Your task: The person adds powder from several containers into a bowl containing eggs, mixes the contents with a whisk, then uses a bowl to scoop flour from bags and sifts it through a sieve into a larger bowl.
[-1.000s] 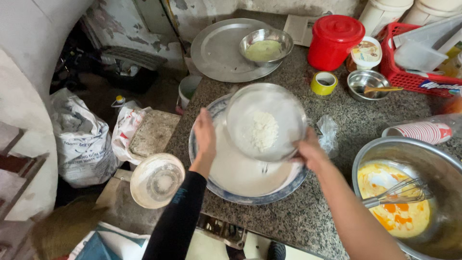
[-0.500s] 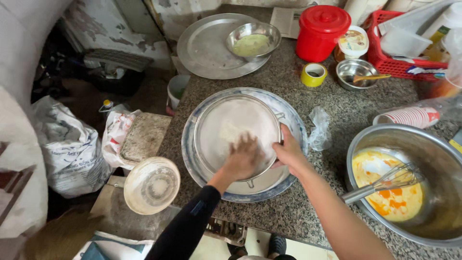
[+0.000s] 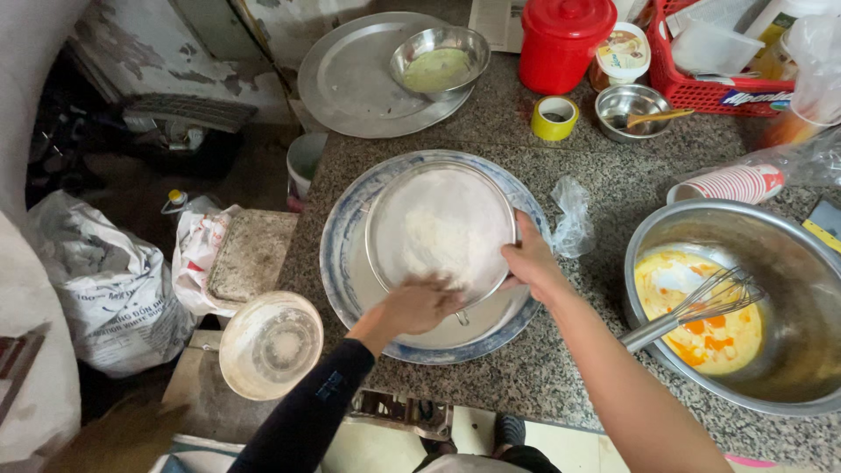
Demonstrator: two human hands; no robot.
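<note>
Speckled granite counter, cracked wall behind

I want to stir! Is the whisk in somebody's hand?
No. The whisk rests alone in the big bowl of yellow batter, while both hands are at the sieve.
</note>
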